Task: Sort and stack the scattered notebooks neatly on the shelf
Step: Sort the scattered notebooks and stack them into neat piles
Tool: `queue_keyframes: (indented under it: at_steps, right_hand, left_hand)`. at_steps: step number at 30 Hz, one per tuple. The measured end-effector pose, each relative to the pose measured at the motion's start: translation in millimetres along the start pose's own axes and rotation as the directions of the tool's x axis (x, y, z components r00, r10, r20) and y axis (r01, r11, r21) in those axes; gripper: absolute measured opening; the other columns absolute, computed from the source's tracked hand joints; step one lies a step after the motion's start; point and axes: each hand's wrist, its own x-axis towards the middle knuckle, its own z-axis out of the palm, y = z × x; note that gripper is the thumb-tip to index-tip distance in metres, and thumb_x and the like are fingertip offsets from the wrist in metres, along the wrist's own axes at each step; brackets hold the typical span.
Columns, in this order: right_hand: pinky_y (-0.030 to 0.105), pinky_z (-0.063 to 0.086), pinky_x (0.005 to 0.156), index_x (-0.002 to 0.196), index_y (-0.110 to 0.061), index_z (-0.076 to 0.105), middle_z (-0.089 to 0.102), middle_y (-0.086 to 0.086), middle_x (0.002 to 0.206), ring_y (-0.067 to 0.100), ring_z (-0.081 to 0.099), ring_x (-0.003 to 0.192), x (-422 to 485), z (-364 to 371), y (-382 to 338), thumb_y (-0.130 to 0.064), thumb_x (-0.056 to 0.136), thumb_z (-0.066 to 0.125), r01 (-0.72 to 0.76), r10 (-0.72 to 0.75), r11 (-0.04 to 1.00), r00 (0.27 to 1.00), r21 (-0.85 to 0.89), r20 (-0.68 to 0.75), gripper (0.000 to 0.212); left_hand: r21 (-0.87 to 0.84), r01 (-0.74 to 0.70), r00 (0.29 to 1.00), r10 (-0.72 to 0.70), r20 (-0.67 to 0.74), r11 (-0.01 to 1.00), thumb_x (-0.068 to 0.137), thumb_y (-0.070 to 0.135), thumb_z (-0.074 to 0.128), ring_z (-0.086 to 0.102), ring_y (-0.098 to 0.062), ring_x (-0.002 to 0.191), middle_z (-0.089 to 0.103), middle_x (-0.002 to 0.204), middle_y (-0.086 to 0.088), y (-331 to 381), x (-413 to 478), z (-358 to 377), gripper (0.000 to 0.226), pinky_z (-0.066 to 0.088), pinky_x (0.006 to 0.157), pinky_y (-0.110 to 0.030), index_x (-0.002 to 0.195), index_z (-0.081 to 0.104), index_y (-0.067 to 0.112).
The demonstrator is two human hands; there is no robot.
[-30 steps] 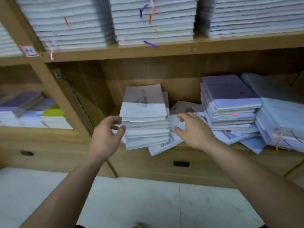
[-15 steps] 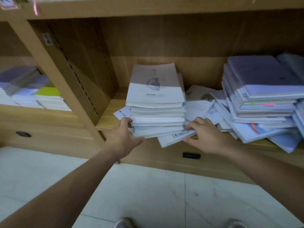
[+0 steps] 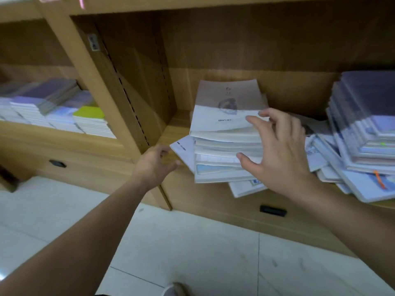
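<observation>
Half done, I'd judge. On the shelf (image 3: 174,128) the middle stack (image 3: 226,133) is sitting roughly squared, but a skewed notebk (image 3: 181,146) is sticking out at its 9 o'clock & loose notebks (image 3: 245,185) are poking out at 5. R hand (image 3: 280,152) is spreading wide on its 3 o'clock side, thumb on front edges, fingertips on top cover, clamping nothing. L hand (image 3: 156,165) is hanging loosely open beside the skewed notebk. Right pile (image 3: 363,135) at 3 o'clock is sprawling, needing restacking.
</observation>
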Motion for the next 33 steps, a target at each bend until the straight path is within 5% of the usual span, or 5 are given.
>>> queue_keyframes:
  at_steps: [9,15,20,26,33]
  right_hand:
    - [0.045,0.008,0.12,0.157,-0.023,0.017,0.022,-0.001,0.162,0.022,0.018,0.149,7,28,-8,-0.087,0.063,0.058,0.072,-0.018,0.989,0.925,-0.127,0.379,0.121]
    - [0.048,0.011,0.117,0.155,-0.02,0.024,0.027,0.004,0.159,0.027,0.025,0.146,5,38,-4,-0.085,0.045,0.072,0.105,-0.017,0.972,0.924,-0.212,0.381,0.137]
    - [0.053,0.015,0.116,0.154,-0.016,0.026,0.03,0.009,0.157,0.031,0.028,0.144,5,42,-3,-0.083,0.04,0.077,0.126,-0.026,0.958,0.933,-0.258,0.358,0.142]
    - [0.068,0.008,0.113,0.156,-0.013,0.02,0.026,0.016,0.159,0.039,0.022,0.148,-2,51,-15,-0.083,0.04,0.077,0.139,-0.037,0.943,0.947,-0.303,0.319,0.148]
    - [0.067,0.01,0.112,0.154,-0.014,0.021,0.029,0.015,0.157,0.038,0.028,0.145,0,54,-13,-0.088,0.043,0.072,0.13,-0.022,0.941,0.945,-0.313,0.326,0.143]
  left_hand:
    - [0.144,0.003,0.996,-0.016,0.087,0.99,0.088,0.059,0.06,0.043,-0.026,0.132,0.048,0.145,-0.004,1,33,19,0.078,0.039,0.11,-0.041,0.151,0.033,0.021]
    - [0.05,0.02,1.0,-0.02,-0.001,0.999,0.081,0.057,0.071,0.053,-0.018,0.115,0.055,0.126,0.004,-1,29,24,0.072,0.049,0.098,-0.039,0.139,0.048,0.021]
    - [-0.121,0.087,0.994,-0.094,-0.056,0.989,0.085,0.046,0.073,0.054,0.0,0.081,0.06,0.093,0.011,-8,13,27,0.039,0.039,0.061,-0.014,0.112,0.06,0.021]
    - [-0.156,0.118,0.992,-0.109,0.067,0.981,0.092,0.049,0.061,0.062,-0.015,0.083,0.068,0.094,0.004,-5,20,24,0.038,0.046,0.066,-0.026,0.114,0.064,0.019]
    - [-0.208,0.126,0.991,-0.116,0.059,0.97,0.095,0.04,0.06,0.058,-0.009,0.068,0.068,0.081,0.001,9,6,21,0.029,0.038,0.052,-0.022,0.11,0.065,0.016]
